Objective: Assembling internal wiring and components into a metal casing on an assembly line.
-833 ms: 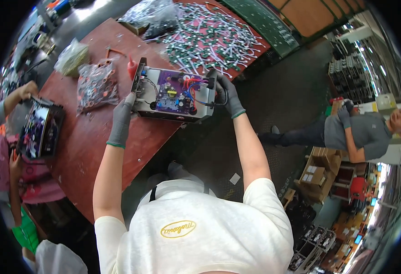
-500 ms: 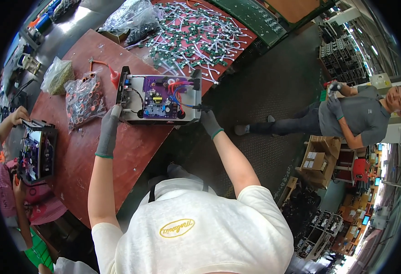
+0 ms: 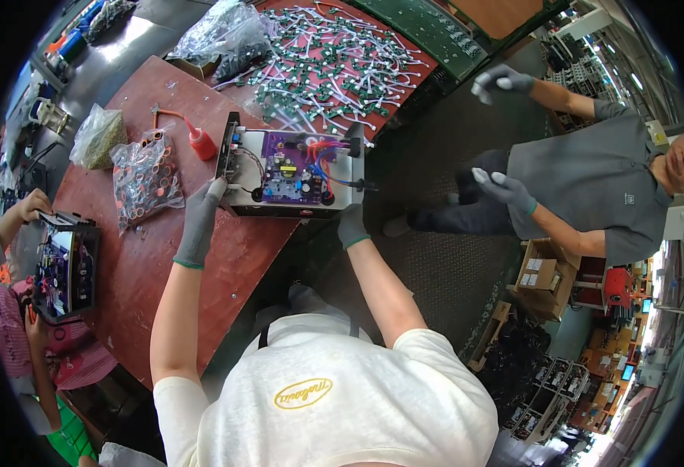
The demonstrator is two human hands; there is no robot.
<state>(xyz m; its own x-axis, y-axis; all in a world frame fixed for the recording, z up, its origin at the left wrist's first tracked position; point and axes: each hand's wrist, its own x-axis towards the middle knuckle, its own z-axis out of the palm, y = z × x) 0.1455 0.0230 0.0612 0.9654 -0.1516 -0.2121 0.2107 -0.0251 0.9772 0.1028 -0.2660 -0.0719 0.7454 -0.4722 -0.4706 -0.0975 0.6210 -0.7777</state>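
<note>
Between my hands is an open metal electronics unit (image 3: 242,198) with a purple circuit board (image 3: 287,167) inside, plus red, blue and black wires. At its left end, by the dark front panel (image 3: 229,152), my gloved left hand (image 3: 200,222) is closed on the near corner. My gloved right hand (image 3: 353,226) holds the near right corner, its fingers partly hidden by the case. Just left of the panel stands a red squeeze bottle (image 3: 202,145) with an orange-red nozzle. Next to it lies a clear bag of orange and dark ring-shaped parts (image 3: 145,177).
The red table (image 3: 202,288) carries a bag of small greenish parts (image 3: 99,138) and many small green boards with white cables (image 3: 334,70). At the left, another person's hand (image 3: 34,204) holds a similar unit (image 3: 65,268). A gloved co-worker (image 3: 575,171) stands close on the right.
The electronics unit and my hands have shifted right, and the red bottle shows more fully. On the right, the co-worker has come closer, with both gloved hands spread apart toward the unit.
</note>
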